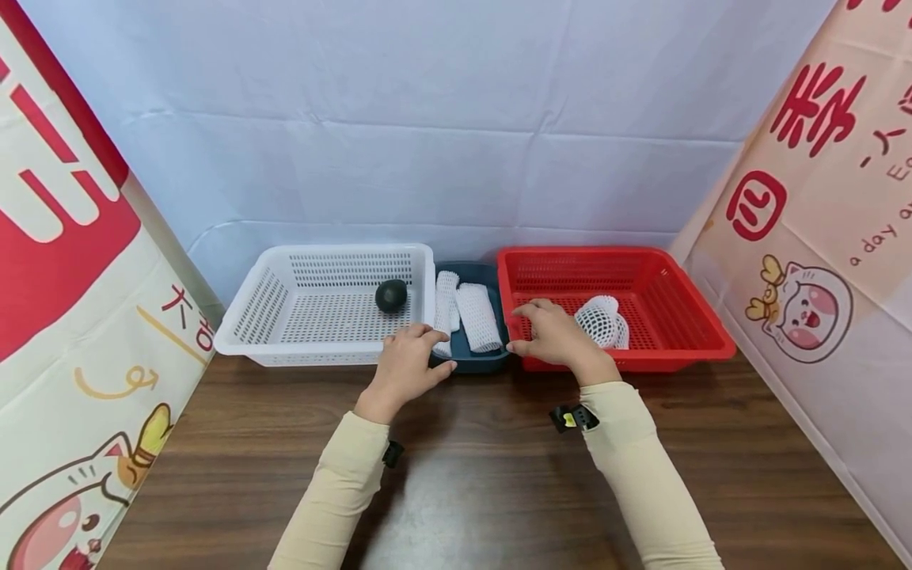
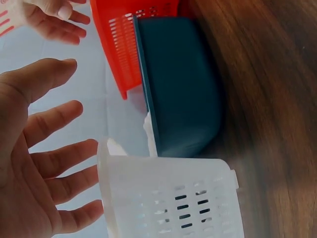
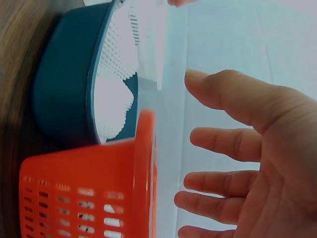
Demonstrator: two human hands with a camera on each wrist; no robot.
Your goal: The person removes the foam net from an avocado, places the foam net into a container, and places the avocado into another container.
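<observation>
My left hand (image 1: 408, 366) hovers near the front right corner of a white basket (image 1: 313, 349), fingers spread and nothing held. Inside that basket lies a dark, rounded fruit like an avocado (image 1: 391, 295). Over the front left rim of a red basket (image 1: 677, 355), my right hand (image 1: 559, 336) is also empty, its fingers loosely extended. White foam net sleeves (image 1: 479, 317) lie in the dark blue tub (image 1: 473, 366) between the two baskets. In the red basket sit foam-netted items (image 1: 598, 319), partly hidden by the right hand; dark colour shows through the mesh of one.
Both baskets and the tub stand in a row at the back of a brown wooden table (image 1: 470, 483). A pale cloth (image 1: 427, 174) hangs behind them. Printed banners (image 1: 805, 261) flank the table on both sides.
</observation>
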